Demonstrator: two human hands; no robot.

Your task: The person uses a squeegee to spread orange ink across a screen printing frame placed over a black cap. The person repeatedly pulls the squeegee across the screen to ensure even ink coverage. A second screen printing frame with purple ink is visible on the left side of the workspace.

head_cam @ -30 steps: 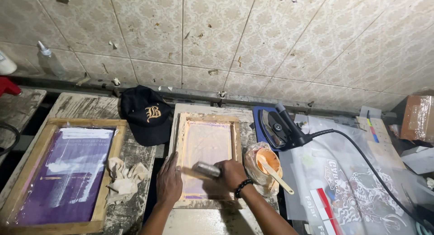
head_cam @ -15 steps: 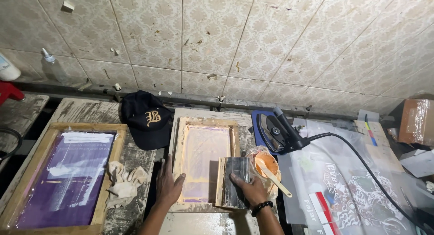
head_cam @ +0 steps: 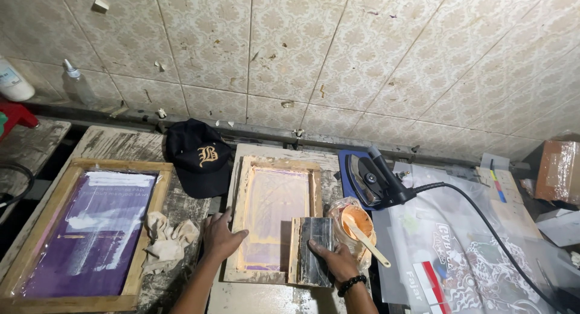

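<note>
Two hands at a small printing frame on a worn workbench.

Both forearms are cut off at the bottom edge, and the big purple frame loses its lower corner there too. The left hand lies flat, fingers spread, on the left rail of the small wooden frame. The right hand grips a squeegee resting on the frame's right rail, hiding its lower end. Just right, a bag-lined tub holds orange ink and a stick. A crumpled rag lies between the frames.
</note>
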